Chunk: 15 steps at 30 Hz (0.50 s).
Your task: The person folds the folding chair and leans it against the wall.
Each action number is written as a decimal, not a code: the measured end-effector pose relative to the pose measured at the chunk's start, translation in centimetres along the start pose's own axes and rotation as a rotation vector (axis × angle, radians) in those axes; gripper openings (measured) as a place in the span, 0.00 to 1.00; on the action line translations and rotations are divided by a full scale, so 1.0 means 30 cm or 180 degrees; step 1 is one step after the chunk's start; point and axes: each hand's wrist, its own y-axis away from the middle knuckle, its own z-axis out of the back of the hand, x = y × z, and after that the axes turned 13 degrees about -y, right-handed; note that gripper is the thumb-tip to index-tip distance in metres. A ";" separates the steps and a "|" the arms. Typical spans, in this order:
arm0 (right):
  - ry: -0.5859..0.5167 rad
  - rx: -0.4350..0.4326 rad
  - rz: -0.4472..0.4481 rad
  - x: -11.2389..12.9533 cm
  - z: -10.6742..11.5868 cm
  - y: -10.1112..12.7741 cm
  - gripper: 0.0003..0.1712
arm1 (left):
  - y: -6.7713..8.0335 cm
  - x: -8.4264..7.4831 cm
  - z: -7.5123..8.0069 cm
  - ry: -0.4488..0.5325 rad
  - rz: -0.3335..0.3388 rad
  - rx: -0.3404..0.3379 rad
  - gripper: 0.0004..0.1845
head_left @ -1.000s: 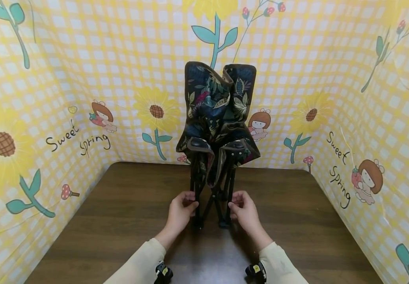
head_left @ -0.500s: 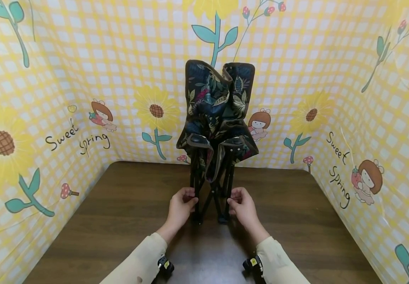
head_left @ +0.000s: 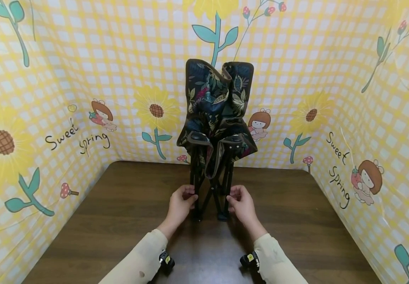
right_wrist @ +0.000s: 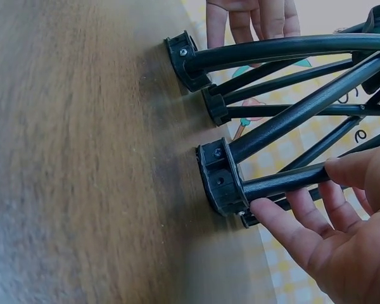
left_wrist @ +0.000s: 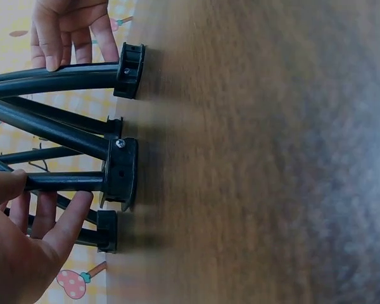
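A small folding chair (head_left: pixel 209 98) with dark floral fabric stands upright, its seat and back bunched together. Its black tube legs cross below the fabric and end in plastic feet (left_wrist: pixel 120 174). At the left front leg, my left hand (head_left: pixel 180 205) pinches the tube between thumb and fingers just above the foot. My right hand (head_left: pixel 242 205) does the same on the right front leg, its thumb on the near side of the tube (right_wrist: pixel 285 182). In the head view, the fingertips behind the legs are partly hidden.
The chair stands on a brown wooden table (head_left: pixel 126 236). Yellow checked cloth (head_left: pixel 137 59) with printed flowers walls in the back and both sides. A small black camera is strapped to each wrist, such as the right wrist camera (head_left: pixel 249 259).
The chair has shifted slightly away toward the back cloth, and both hands have moved with it. The legs look slightly closer together. The grip on each leg stays the same.
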 end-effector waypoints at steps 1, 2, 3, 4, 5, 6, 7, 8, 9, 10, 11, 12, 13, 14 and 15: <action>0.0002 -0.0001 -0.0006 -0.001 -0.001 -0.002 0.17 | -0.002 0.002 0.000 -0.0001 0.0000 -0.0007 0.15; 0.0001 -0.0002 -0.0008 -0.002 -0.002 -0.004 0.17 | -0.004 0.003 0.000 -0.0003 -0.0003 -0.0012 0.15; -0.0007 -0.0005 -0.0013 -0.003 -0.003 -0.006 0.18 | -0.006 0.006 -0.001 -0.0004 -0.0013 -0.0015 0.15; -0.0016 -0.0007 -0.0013 -0.004 -0.004 -0.008 0.18 | -0.007 0.006 -0.001 -0.0003 -0.0008 -0.0015 0.15; -0.0023 -0.0009 -0.0006 -0.005 -0.005 -0.010 0.18 | -0.009 0.007 -0.002 -0.0005 -0.0007 -0.0013 0.15; -0.0029 -0.0013 -0.0001 -0.006 -0.006 -0.012 0.19 | -0.010 0.008 -0.002 -0.0008 -0.0008 -0.0009 0.15; -0.0030 -0.0017 0.0003 -0.007 -0.006 -0.014 0.19 | -0.013 0.008 -0.002 -0.0009 -0.0011 -0.0006 0.15; -0.0030 -0.0022 0.0008 -0.007 -0.007 -0.016 0.19 | -0.015 0.009 -0.003 -0.0003 -0.0019 -0.0003 0.15; -0.0025 -0.0027 0.0011 -0.007 -0.008 -0.019 0.18 | -0.018 0.010 -0.003 -0.0001 -0.0022 -0.0003 0.15; -0.0025 -0.0035 0.0015 -0.006 -0.009 -0.020 0.18 | -0.020 0.010 -0.003 -0.0005 -0.0024 -0.0003 0.14; -0.0020 -0.0043 0.0016 -0.005 -0.009 -0.022 0.18 | -0.023 0.010 -0.003 -0.0008 -0.0028 -0.0006 0.14; -0.0014 -0.0051 0.0020 -0.004 -0.010 -0.024 0.17 | -0.026 0.011 -0.003 -0.0010 -0.0033 -0.0009 0.14; -0.0011 -0.0059 0.0026 -0.004 -0.011 -0.026 0.17 | -0.028 0.012 -0.003 -0.0016 -0.0037 -0.0012 0.14; -0.0011 -0.0066 0.0035 -0.005 -0.012 -0.028 0.17 | -0.030 0.013 -0.003 -0.0016 -0.0041 -0.0013 0.14; -0.0012 -0.0073 0.0044 -0.006 -0.012 -0.030 0.16 | -0.032 0.014 -0.003 -0.0022 -0.0045 -0.0013 0.14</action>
